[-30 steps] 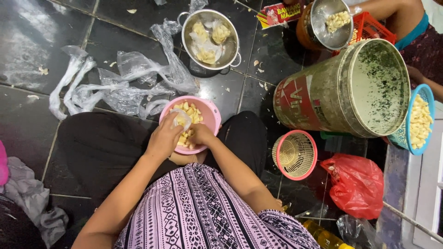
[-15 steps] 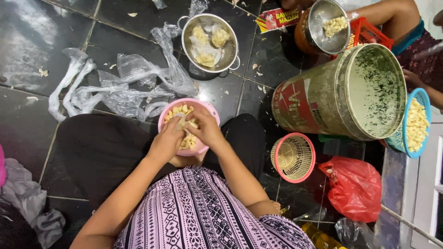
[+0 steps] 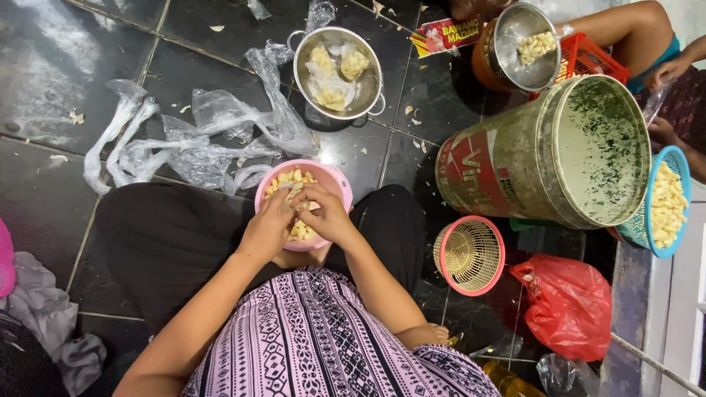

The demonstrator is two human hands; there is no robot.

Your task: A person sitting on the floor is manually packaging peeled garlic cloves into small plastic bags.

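Both hands are meeting over the pink bowl [image 3: 332, 179], which is sitting in the lap. The left hand [image 3: 266, 231] is curling its fingers shut around a pale clove [image 3: 294, 192], and the right hand [image 3: 327, 215] is pinching closed at the same piece from the other side. The clove is sitting right between the two sets of fingertips, just above the heap of cloves [image 3: 300, 231] in the bowl, so each grip is touching it rather than reaching for it.

To my eye the peeling is going well if the fingertips are staying low over the bowl, so anything slipping is dropping back into the heap and not onto the floor.

Just to the right of the lap, a pink basket [image 3: 469, 255] is lying on the floor beside a red bag [image 3: 566, 305]. Further out, crumpled clear bags [image 3: 198, 143] are spreading across the tiles toward the left edge. Beyond the bowl, a metal colander [image 3: 338, 73] is holding pale pieces, and a big tin [image 3: 544, 158] is lying on its side. At the far right edge, another person's arm [image 3: 625, 22] is working near a steel bowl [image 3: 526, 48] and a blue basket [image 3: 665, 202].
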